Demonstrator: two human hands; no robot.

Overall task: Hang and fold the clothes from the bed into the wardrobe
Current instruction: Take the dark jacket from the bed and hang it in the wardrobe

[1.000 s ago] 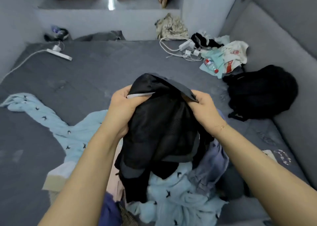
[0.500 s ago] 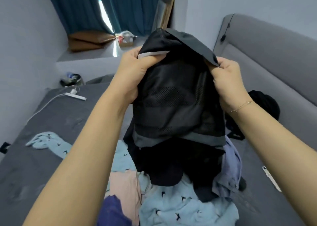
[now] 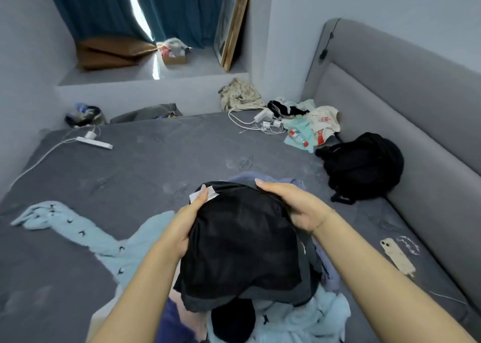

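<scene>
Both hands grip one black mesh garment (image 3: 242, 249), held low over the clothes pile (image 3: 299, 316) at the near edge of the grey bed (image 3: 156, 165). The left hand (image 3: 182, 225) pinches the left edge beside a white label (image 3: 205, 194), thumb on top. The right hand (image 3: 294, 207) clamps the upper right corner, fingers laid flat across the fabric. To fold it well, I would find the waistband or seams first, shake the cloth flat, then lay it on bare mattress, not on the heap. Forearms reach forward and converge, wrists bent slightly inward. A light blue patterned garment (image 3: 78, 228) sprawls to the left; a black backpack (image 3: 364, 165) sits well apart by the headboard (image 3: 416, 95).
</scene>
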